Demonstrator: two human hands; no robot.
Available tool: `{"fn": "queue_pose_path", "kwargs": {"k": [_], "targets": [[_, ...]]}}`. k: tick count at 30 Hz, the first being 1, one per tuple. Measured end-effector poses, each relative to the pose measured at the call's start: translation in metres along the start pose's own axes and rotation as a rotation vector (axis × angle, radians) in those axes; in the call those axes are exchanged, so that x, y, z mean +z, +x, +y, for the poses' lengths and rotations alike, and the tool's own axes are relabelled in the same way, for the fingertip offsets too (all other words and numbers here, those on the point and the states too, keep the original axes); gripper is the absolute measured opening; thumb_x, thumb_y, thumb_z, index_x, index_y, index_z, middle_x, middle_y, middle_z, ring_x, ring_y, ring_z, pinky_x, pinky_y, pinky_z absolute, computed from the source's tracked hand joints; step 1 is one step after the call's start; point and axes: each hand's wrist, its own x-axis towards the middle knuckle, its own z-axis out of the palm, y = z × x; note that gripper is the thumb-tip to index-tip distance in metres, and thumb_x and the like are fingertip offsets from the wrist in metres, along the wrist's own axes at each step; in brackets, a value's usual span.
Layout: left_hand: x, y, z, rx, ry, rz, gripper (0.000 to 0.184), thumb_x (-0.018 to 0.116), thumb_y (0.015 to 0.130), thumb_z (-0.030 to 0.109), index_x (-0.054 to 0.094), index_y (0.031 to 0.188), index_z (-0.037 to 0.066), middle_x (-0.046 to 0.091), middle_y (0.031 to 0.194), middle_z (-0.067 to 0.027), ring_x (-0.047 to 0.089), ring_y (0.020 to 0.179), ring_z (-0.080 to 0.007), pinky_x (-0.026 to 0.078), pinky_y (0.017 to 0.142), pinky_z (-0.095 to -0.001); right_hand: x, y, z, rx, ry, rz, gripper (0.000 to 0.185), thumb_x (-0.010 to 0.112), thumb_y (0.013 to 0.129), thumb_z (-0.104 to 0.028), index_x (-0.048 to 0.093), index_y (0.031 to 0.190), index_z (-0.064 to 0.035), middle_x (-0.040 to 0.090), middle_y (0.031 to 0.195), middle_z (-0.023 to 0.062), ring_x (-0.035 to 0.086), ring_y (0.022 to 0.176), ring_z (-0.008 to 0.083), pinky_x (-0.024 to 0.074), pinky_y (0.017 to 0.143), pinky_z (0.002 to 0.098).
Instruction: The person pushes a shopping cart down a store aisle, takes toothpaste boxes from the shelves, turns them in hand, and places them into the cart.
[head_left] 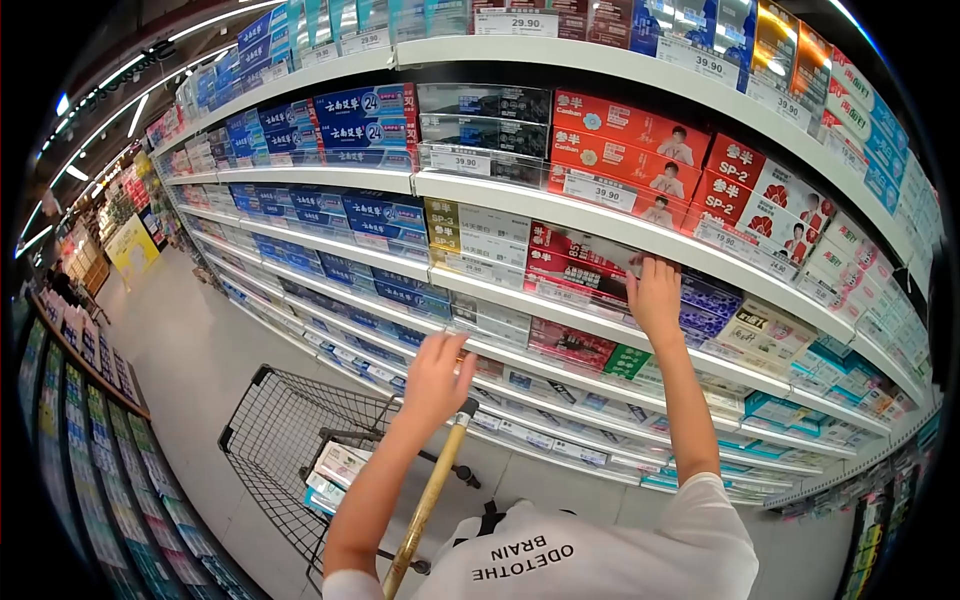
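Note:
My right hand [656, 295] reaches into a middle shelf, at the right end of the red toothpaste boxes [575, 262]. Its thumb is apart from the fingers, and the fingertips are partly hidden under the shelf above. Purple boxes [708, 300] lie just to its right. My left hand [437, 378] is raised in front of a lower shelf with its fingers apart, holding nothing. It wears a ring. Below it runs the yellowish handle [430, 500] of a shopping cart [275, 430]. Whether the left fingertips touch the shelf edge, I cannot tell.
Shelves packed with toothpaste boxes, such as blue ones [365, 120] and red ones [630, 140], curve across the view. White shelf edges [560, 190] carry price tags. A few boxes [338, 468] lie in the cart. Another display shelf [90, 420] stands at left, across the aisle floor [175, 330].

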Motion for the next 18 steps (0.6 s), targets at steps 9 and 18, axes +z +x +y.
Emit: {"fn": "queue_pose_path", "kwargs": {"k": [9,18], "targets": [[0.142,0.153,-0.002,0.173,0.204,-0.111,0.046,0.061,0.081,0.02,0.042,0.115,-0.003,0.061,0.082,-0.0179,0.062,0.069,-0.0337,0.052,0.059,-0.0412,-0.008,0.022,0.015,0.025,0.115,-0.19,0.028,0.067,0.077,-0.035,0.068,0.085,-0.0085,0.062,0.088,0.0127,0.059,0.083,0.0311,0.0467,0.075,0.0412],[0.157,0.176,-0.009,0.021,0.172,-0.144,0.031,0.058,0.084,0.028,0.049,0.085,-0.002,0.061,0.065,-0.0216,0.06,0.057,-0.0408,0.049,0.054,-0.0483,0.0,0.022,0.027,-0.013,0.114,-0.21,0.02,0.067,0.077,-0.031,0.072,0.08,-0.0115,0.064,0.085,0.0098,0.06,0.082,0.0291,0.0466,0.076,0.04]]}}
